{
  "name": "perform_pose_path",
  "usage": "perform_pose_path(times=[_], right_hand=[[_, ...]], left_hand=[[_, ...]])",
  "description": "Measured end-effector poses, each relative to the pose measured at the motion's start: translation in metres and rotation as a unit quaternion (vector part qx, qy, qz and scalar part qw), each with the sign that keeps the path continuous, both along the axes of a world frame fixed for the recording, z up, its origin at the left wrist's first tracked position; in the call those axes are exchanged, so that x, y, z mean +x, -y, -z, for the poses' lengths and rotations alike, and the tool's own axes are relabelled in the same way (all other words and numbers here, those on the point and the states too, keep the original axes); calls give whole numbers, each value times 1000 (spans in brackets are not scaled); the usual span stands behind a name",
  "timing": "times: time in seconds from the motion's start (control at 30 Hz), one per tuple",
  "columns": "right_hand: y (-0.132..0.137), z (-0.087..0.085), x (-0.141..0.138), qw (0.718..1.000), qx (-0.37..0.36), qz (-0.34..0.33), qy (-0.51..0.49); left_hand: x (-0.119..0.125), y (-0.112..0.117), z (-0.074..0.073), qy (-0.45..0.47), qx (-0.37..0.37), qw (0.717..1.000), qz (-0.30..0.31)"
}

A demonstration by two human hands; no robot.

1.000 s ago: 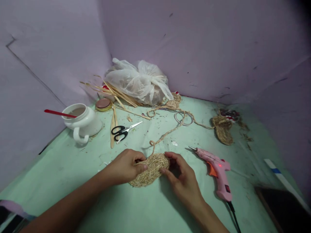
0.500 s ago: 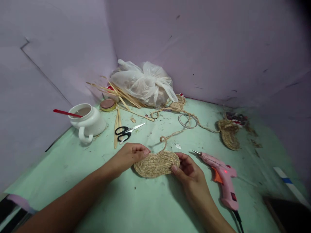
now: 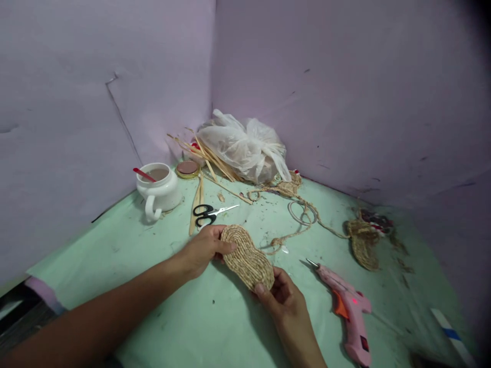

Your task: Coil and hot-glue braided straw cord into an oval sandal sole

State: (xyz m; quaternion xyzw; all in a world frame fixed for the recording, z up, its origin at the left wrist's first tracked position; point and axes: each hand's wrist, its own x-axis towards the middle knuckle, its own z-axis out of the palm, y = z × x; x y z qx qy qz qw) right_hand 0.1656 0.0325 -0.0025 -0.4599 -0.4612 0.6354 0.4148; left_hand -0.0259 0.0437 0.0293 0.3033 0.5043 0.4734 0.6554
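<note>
A flat oval piece of coiled straw rope (image 3: 245, 257), shaped like a small sole, lies over the green tabletop (image 3: 199, 322) between my hands. My left hand (image 3: 202, 248) pinches its far left end with thumb and fingers. My right hand (image 3: 283, 295) grips its near right end from below, thumb on the edge. A loose rope tail (image 3: 286, 237) runs from the piece toward the back of the table.
A pink glue gun (image 3: 347, 311) with a red light lies right of my right hand. Black-handled scissors (image 3: 209, 214), a white cup with a red stick (image 3: 159, 191), a plastic bag (image 3: 247, 148), straw strips (image 3: 207, 158), a wire ring (image 3: 303, 212) and another woven piece (image 3: 362, 243) lie behind. Purple walls enclose the table.
The woven piece has turned from lying crosswise to slanting from far left to near right. Both hands shifted along with it, and the camera view swung left.
</note>
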Motion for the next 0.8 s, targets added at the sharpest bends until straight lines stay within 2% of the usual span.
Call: perform_pose_path(times=[0.1,0.3,0.43,0.8], right_hand=[[3,-1,0,999,-8,-43,3],[6,2,6,998,37,10,56],[5,5,9,994,54,22,94],[2,-2,6,996,48,69,25]], left_hand=[[1,-1,1,-5,-12,1000,-10],[1,-2,4,-13,-33,999,-23],[1,-2,5,-11,-39,999,-20],[-3,-2,3,-17,-43,999,2]])
